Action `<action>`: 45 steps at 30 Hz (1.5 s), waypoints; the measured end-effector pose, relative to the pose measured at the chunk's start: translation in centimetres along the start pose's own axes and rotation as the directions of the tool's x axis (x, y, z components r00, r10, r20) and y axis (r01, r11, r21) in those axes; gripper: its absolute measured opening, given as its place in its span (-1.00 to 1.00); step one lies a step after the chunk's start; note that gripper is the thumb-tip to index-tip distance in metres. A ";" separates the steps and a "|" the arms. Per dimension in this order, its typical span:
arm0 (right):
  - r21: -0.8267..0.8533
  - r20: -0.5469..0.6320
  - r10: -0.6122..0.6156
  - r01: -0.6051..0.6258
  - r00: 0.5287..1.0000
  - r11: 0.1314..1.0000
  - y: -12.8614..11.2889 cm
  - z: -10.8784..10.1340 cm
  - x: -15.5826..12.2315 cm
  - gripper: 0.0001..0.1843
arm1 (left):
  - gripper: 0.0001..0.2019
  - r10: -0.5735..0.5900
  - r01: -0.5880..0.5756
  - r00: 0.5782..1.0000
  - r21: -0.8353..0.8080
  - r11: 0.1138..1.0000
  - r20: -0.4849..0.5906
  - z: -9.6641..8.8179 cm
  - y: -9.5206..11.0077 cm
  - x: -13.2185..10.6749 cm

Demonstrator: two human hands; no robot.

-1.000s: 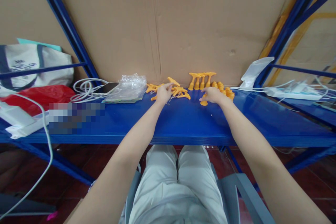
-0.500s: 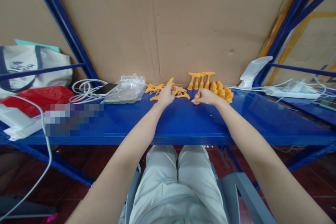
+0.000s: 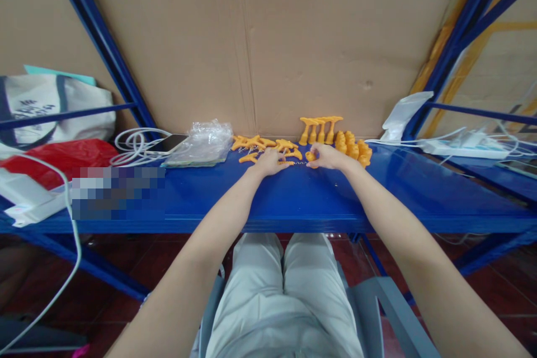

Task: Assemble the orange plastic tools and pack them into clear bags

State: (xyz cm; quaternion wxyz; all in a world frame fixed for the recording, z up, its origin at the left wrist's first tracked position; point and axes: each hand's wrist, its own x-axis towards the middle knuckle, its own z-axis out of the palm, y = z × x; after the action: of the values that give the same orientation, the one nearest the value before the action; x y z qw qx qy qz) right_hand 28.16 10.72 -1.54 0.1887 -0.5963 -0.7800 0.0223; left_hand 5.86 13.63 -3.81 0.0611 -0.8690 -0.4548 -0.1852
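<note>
My left hand [image 3: 271,162] is closed on the yellow handle of a corkscrew [image 3: 299,163], whose metal spiral points right. In my right hand [image 3: 327,156] is a small yellow hollow piece [image 3: 310,156], its round opening turned towards the spiral. The spiral's tip is close to that opening; I cannot tell if they touch. Behind my left hand lies a pile of yellow corkscrews [image 3: 251,141] with metal spirals. Several more yellow hollow pieces [image 3: 354,150] stand just right of my right hand. A row of upright T-shaped yellow corkscrews [image 3: 321,130] stands at the back.
Clear plastic bags [image 3: 203,145] and a phone [image 3: 172,144] lie left on the blue table [image 3: 302,201]. A white cable [image 3: 130,145] and red bag [image 3: 62,159] are farther left. Cardboard [image 3: 251,39] closes the back; a power strip [image 3: 465,148] is at the right.
My left hand has come down and nearer from the pile, swinging the corkscrew to point right. My right hand has tilted the hollow piece so its opening shows.
</note>
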 end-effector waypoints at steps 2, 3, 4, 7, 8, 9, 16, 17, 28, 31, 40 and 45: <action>-0.017 0.012 -0.021 0.021 1.000 1.000 0.2 0.1 0.0 -0.73 | -0.77 -0.004 0.004 1.000 -0.004 1.000 0.030 0.4 -0.3 0.1; -0.021 0.016 -0.035 0.036 0.999 0.999 0.2 0.1 0.0 -0.74 | -0.76 -0.015 0.015 0.999 -0.005 1.000 0.029 0.5 -0.4 0.1; -0.019 0.018 -0.050 0.051 0.999 0.999 0.3 0.2 0.1 -0.75 | -0.77 -0.026 0.026 0.999 -0.007 1.000 0.025 0.5 -0.4 0.2; 0.017 0.037 -0.093 0.092 0.995 0.996 0.4 0.2 0.0 -0.75 | -0.83 -0.038 0.038 0.999 -0.020 0.999 0.007 0.4 -0.4 0.2; 0.030 0.044 -0.104 0.103 0.994 0.994 0.3 0.2 0.0 -0.74 | -0.85 -0.035 0.035 0.999 -0.023 0.999 0.001 0.4 -0.3 0.2; 0.038 0.050 -0.111 0.109 0.993 0.993 0.3 0.1 0.0 -0.73 | -0.86 -0.031 0.031 1.000 -0.020 0.999 -0.005 0.3 -0.3 0.2; -0.019 0.059 -0.079 0.080 0.995 0.997 0.4 -0.5 -0.1 -0.70 | -0.85 -0.058 0.058 0.997 0.001 0.998 -0.042 -0.4 -0.3 0.1; -0.034 0.057 -0.072 0.074 0.996 0.997 0.6 -0.5 -0.1 -0.70 | -0.84 -0.065 0.065 0.997 -0.008 0.998 -0.051 -0.4 -0.4 0.1; 0.127 -0.066 -0.262 0.269 0.963 0.955 1.4 1.3 1.0 -0.69 | -0.91 0.050 -0.068 0.990 -0.137 0.988 -0.135 1.0 -1.2 0.6; 0.147 -0.113 -0.310 0.324 0.944 0.934 1.1 1.6 1.2 -0.69 | -0.89 0.036 -0.066 0.986 -0.188 0.980 -0.160 0.9 -0.9 0.6; 0.112 -0.171 -0.363 0.384 0.916 0.917 2.0 2.2 1.9 -0.73 | -0.95 0.174 -0.218 0.964 -0.219 0.951 -0.203 1.0 -1.5 0.9; 0.237 -0.188 -0.316 0.355 0.930 0.904 2.5 2.8 2.1 -0.65 | -0.92 0.140 -0.182 0.969 -0.204 0.962 -0.204 1.2 -1.8 1.0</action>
State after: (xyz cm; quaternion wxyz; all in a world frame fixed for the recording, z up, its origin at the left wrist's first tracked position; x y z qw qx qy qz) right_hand 29.08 13.91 -4.25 0.3244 -0.4218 -0.8451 0.0509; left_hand 5.26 15.73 -4.68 0.0218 -0.8832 -0.3511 -0.3102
